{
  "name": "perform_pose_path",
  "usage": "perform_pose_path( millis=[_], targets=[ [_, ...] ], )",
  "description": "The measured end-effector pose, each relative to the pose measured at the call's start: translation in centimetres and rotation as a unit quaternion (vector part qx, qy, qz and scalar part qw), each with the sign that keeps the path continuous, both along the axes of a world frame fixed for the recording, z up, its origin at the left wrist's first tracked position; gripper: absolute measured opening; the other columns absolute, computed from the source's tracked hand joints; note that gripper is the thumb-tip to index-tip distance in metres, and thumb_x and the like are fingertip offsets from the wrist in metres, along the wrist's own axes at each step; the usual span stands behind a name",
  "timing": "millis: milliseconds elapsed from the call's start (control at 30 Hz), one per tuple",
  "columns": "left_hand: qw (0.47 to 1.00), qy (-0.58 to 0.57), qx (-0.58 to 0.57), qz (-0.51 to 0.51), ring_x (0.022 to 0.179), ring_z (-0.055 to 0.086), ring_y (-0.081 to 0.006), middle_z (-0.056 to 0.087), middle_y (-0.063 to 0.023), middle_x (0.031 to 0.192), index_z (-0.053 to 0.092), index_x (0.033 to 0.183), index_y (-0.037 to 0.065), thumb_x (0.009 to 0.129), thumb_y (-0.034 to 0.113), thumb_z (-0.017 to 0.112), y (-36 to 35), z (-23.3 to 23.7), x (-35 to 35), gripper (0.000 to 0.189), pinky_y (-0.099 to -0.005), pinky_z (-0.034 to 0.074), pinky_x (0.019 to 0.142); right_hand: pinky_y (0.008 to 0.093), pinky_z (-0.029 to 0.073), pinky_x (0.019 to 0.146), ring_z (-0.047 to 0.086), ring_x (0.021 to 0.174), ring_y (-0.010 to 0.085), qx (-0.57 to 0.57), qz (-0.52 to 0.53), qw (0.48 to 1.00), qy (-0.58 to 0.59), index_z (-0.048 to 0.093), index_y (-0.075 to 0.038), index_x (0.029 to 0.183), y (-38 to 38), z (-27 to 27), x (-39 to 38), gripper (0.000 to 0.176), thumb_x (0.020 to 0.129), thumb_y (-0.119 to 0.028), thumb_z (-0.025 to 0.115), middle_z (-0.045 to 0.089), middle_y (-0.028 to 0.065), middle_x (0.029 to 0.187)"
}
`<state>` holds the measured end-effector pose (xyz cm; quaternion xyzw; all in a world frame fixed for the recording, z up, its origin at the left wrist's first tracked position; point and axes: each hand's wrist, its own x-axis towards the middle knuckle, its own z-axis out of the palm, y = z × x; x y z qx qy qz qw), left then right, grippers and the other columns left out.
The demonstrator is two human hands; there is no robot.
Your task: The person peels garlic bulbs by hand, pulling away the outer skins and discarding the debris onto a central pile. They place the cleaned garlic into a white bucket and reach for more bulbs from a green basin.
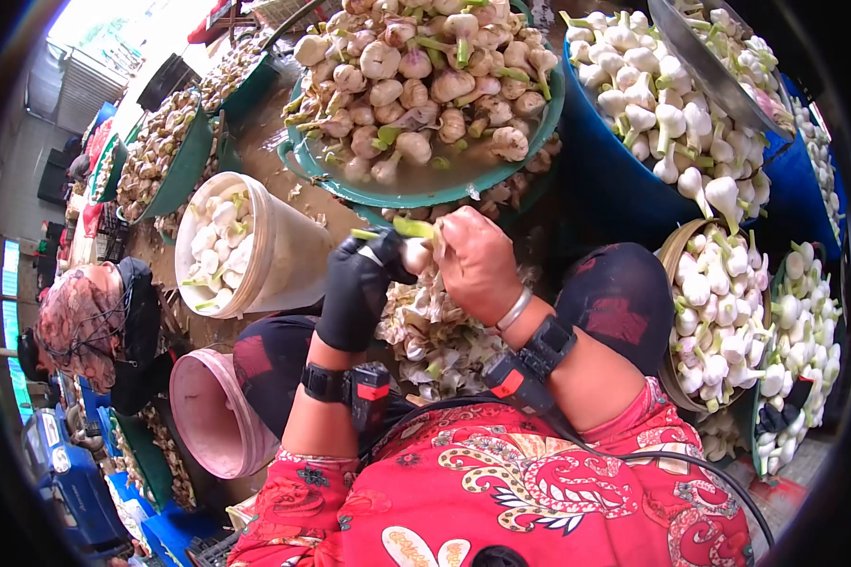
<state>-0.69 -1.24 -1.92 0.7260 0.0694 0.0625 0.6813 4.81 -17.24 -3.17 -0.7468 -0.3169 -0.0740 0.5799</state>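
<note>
My left hand [352,298], in a black glove, is closed around a garlic bulb [415,256], whose green stem end sticks out by the glove. My right hand [482,266] is bare and pinches at the bulb's other side, where a strip of greenish skin [413,228] stands up. Its fingertips are partly hidden. Beneath both hands lies a heap of papery garlic peelings [435,331], between my knees. Just beyond them, a green basin [425,194] holds unpeeled garlic in murky water.
At left stand a white bucket [255,288] of peeled garlic and a pink bucket [255,435]. A blue barrel [591,142] and a basket [673,331] on the right are heaped with white bulbs. Another person [90,321] is at far left, near more garlic tubs.
</note>
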Motion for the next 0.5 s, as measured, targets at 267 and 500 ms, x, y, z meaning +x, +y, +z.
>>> perform_pose_path(
  millis=[267,500],
  targets=[
    [0.999,-0.016,-0.035,0.01,0.078,0.06,-0.0132,0.065,-0.0076,0.094,0.06,0.114,-0.003,0.092,0.014,0.051,0.7,1.3,0.3,0.029,-0.0265,0.048,0.072,0.0334,0.05,0.073,0.063,0.078,0.0241,-0.139,0.148,0.97,0.136,0.06,0.0,0.099,0.4,-3.9,-0.4,0.029,0.071,0.004,0.054,0.063,0.0122,0.084],
    [0.988,0.055,-0.144,0.029,0.087,0.059,-0.0121,0.066,-0.0063,0.097,0.063,0.106,-0.002,0.086,0.004,0.06,-0.3,1.6,-0.2,0.021,-0.0268,0.047,0.08,0.021,0.047,0.069,0.054,0.074,0.0058,0.07,0.096,0.949,0.291,0.063,-0.003,0.085,-0.4,-0.3,1.2,0.013,0.075,0.005,0.063,0.056,-0.0011,0.081]
  ],
)
